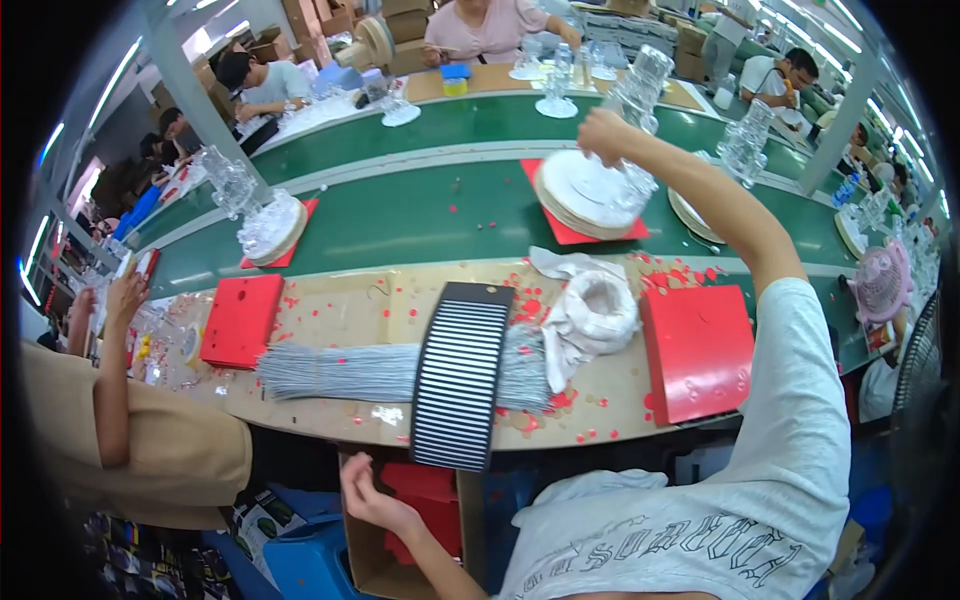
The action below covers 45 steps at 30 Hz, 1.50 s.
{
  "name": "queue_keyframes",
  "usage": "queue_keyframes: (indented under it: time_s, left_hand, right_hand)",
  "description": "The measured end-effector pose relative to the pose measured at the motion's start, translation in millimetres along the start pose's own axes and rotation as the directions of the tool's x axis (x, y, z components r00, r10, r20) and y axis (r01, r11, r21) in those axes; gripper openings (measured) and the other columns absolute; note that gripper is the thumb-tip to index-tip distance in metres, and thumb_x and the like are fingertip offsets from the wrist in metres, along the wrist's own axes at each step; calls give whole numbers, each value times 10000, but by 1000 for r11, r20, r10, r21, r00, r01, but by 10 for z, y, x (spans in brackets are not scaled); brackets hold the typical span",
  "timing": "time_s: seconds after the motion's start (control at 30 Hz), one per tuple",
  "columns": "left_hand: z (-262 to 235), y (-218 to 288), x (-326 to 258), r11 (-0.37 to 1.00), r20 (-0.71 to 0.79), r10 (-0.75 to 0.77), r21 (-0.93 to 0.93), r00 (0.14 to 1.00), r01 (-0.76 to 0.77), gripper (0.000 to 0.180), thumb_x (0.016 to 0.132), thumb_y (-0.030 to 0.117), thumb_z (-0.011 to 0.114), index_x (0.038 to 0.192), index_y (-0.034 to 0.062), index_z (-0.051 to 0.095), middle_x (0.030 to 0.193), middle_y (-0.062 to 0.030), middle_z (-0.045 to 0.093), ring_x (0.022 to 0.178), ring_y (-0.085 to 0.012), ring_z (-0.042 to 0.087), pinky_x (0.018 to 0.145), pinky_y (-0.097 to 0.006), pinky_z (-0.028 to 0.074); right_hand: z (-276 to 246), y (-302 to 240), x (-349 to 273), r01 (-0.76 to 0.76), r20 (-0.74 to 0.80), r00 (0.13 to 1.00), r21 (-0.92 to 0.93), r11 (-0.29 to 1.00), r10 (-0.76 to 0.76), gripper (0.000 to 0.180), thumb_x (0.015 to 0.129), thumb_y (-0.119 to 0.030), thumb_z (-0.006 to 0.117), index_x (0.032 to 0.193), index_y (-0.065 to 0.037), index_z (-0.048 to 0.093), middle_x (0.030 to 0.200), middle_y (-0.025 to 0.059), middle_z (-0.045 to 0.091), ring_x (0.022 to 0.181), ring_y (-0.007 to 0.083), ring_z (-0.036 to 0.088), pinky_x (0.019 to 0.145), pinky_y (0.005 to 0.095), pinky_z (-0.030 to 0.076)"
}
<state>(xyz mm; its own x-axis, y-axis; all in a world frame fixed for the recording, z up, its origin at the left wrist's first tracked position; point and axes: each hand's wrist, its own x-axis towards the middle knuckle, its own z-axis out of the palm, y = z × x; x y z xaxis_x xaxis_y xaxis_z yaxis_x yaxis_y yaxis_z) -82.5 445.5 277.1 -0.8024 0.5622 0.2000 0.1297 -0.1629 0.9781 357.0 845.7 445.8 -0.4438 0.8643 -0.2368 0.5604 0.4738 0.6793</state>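
Two hands: busy and far apart, one up on the belt, one down below the surface.
Right hand: stretched out over the green belt, fingers closed round a clear glass piece standing over the round white stack.
Stack: sits on a red mat on the belt, glass parts already on its right side, so I'd judge this unit is partly built, the tall piece just going on.
Left hand: low, at the cardboard box of red sheets, fingers curled; I cannot tell whether it grips anything.
Surface: bundle of grey wires under a striped black-and-white card, white cloth, red boards left and right, red dots scattered about.
Done: another glass assembly rides the belt further left, looking further along.
Left to do: plenty, I'd say; the wire bundle is thick and more units wait up the line.
Neighbour: a person in tan works at the left.
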Motion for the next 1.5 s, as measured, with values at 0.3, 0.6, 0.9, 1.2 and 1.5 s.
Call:
queue_keyframes:
  time_s: [0.3, 0.6, 0.9, 1.2, 1.5]
  left_hand:
    - [45, 133, -254, 983, -28, 134, 132, 991, -129, 163, 834, -87, 453, 808, -47, 609, 850, -113, 628, 820, -210, 599, 795, -315, 504]
    - [339, 1773, -216, 410, 73, 751, -830, 656, -377, 339, 952, 222, 538, 1265, 95, 568, 907, 11, 470, 731, -143, 436, 635, -325, 366]
    - [377, 2435, -227, 195, 157, 856, -980, 493, -26, 178, 850, 66, 604, 1010, 93, 530, 973, 16, 444, 713, -108, 476, 615, -296, 421]
    - [566, 2456, -202, 127, 249, 934, -901, 255, 414, 416, 972, 235, 478, 1376, 135, 461, 1087, -21, 535, 755, -160, 556, 522, -319, 410]
    - [1096, 2524, -566, -7, 78, 952, -962, 297, 274, 444, 973, 320, 507, 1385, 158, 470, 1171, -32, 512, 811, -151, 564, 548, -307, 431]
  right_hand:
    - [93, -425, 583, -50, 3, 999, -94, 994, 51, 225, 596, -269, 803, 804, -198, 756, 867, -11, 714, 837, 176, 687, 679, 339, 472]
    - [290, -805, 860, -263, -181, 957, -216, 940, 226, 77, 734, -226, 710, 804, -226, 742, 774, -19, 699, 792, 164, 675, 708, 403, 423]
    - [23, -947, -280, 373, -859, 454, 426, 824, 238, 118, 756, -159, 668, 864, -116, 694, 901, 36, 652, 952, 225, 606, 818, 388, 475]
    - [1331, 765, -1654, -561, -661, 79, 589, 582, 746, 302, 754, -140, 676, 1056, -125, 659, 1089, 85, 639, 1012, 285, 601, 887, 420, 486]
    - [1464, 1388, -1826, -627, -288, 104, 724, 287, 952, 426, 780, -283, 683, 1152, -83, 622, 1037, 152, 662, 972, 319, 633, 831, 435, 510]
